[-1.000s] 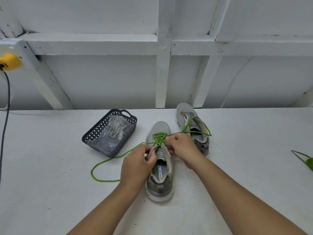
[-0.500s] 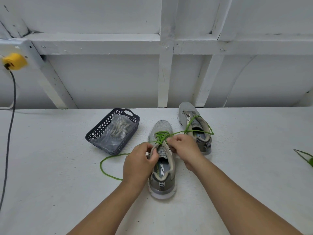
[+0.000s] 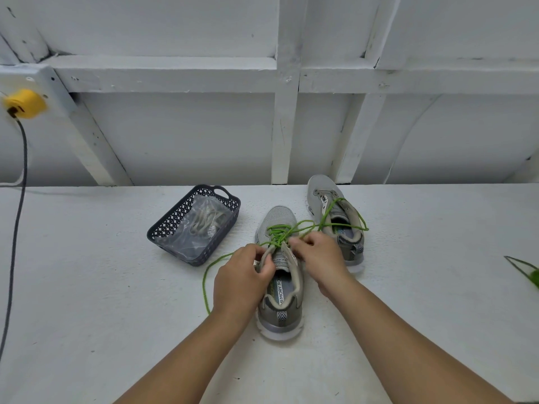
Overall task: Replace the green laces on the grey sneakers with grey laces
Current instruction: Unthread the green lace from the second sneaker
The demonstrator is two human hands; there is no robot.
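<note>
Head view puts the near sneaker (image 3: 280, 275) at centre. My left hand (image 3: 242, 282) curls round its left collar, and my right hand (image 3: 319, 259) pinches at the green lace (image 3: 278, 233) over the eyelets. One loose end trails left of that shoe, the other drapes over the second sneaker (image 3: 335, 217) behind it. Pulling hard could drag that shoe or snag a crossing. The grey laces (image 3: 204, 221) sit bagged in the basket (image 3: 163, 231), left of the sneaker.
</note>
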